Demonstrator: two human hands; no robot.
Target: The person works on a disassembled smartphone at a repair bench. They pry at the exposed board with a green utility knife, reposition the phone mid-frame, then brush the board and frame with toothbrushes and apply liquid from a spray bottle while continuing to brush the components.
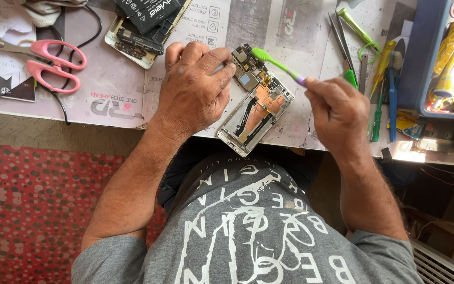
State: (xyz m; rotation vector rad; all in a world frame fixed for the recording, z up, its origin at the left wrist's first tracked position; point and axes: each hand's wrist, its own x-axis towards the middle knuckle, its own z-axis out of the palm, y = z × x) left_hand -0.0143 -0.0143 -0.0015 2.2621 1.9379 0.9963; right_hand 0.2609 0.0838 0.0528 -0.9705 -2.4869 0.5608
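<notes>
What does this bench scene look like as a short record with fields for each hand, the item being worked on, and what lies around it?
left hand: left hand rests on the top end of the opened smartphone frame with bare circuit board
right hand: right hand grips a green plastic toothbrush, bristles on the board
surface: paper-covered table
far left: pink-handled scissors
behind: second dismantled phone
right: screwdrivers and tweezers, blue plastic tray
</notes>
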